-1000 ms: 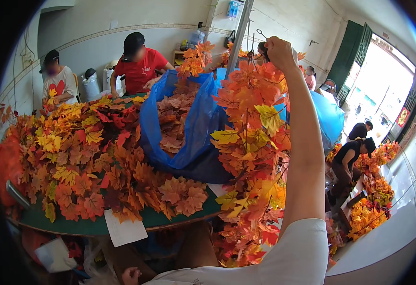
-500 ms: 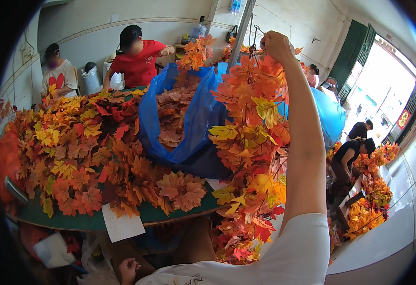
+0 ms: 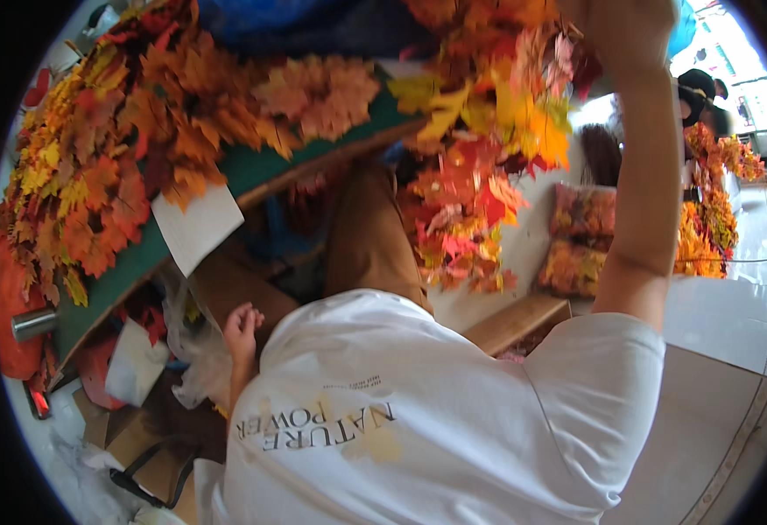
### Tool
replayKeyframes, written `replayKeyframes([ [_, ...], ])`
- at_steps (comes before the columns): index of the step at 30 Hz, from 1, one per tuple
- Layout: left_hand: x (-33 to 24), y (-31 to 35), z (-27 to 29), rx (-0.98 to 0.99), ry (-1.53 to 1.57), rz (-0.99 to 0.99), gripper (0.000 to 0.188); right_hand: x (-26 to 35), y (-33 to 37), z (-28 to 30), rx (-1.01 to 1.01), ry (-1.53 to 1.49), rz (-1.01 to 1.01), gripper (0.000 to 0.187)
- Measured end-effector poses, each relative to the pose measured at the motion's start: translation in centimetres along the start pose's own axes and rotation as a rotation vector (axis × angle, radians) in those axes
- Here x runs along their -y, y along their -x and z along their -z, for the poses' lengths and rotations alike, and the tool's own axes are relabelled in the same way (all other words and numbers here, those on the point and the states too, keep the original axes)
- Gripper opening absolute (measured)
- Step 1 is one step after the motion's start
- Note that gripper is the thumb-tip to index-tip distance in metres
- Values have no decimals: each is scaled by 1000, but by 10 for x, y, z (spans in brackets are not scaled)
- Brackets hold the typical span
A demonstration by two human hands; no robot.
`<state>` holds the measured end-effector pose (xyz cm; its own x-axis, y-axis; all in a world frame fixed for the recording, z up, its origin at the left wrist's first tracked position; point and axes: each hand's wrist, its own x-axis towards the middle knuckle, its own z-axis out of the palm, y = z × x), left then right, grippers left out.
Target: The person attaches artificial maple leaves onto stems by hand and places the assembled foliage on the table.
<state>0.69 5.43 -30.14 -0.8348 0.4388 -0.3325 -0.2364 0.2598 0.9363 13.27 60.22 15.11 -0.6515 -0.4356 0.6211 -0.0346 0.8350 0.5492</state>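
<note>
My right arm reaches up at the right. My right hand point(image 3: 633, 35) is at the top edge, beside the upper part of a hanging garland of artificial maple leaves point(image 3: 467, 197) in orange, red and yellow. Blur and the picture's edge hide those fingers, so any grip there cannot be made out. My left hand point(image 3: 242, 331) rests low by my thigh, fingers loosely curled in, with nothing seen in it. To the left, a thick heap of artificial maple leaves point(image 3: 130, 114) covers much of the green table point(image 3: 270, 171).
A blue plastic bag point(image 3: 305, 28) sits at the table's far side. White paper point(image 3: 200, 229) hangs over the near edge. Packed leaf bags point(image 3: 576, 262) and a wooden bench point(image 3: 519, 325) stand to the right. People and more leaf garlands point(image 3: 707, 232) are at far right.
My view has tipped downward, so the room's back drops out and my shirt and lap show more. My right hand, earlier raised at a hook above the garland, now appears at the top edge.
</note>
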Motion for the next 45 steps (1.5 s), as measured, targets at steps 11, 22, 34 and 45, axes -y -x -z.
replayKeyframes([
  [11,-22,-7,31,194,125,318,24,278,291,-141,1076,58,-178,55],
  [22,-13,9,41,64,162,245,24,108,568,74,1820,288,-815,31],
  [34,-23,1,30,96,301,334,25,154,556,-29,1441,141,-344,25],
  [45,-19,75,192,27,34,179,22,297,253,-157,1248,-187,185,18],
])
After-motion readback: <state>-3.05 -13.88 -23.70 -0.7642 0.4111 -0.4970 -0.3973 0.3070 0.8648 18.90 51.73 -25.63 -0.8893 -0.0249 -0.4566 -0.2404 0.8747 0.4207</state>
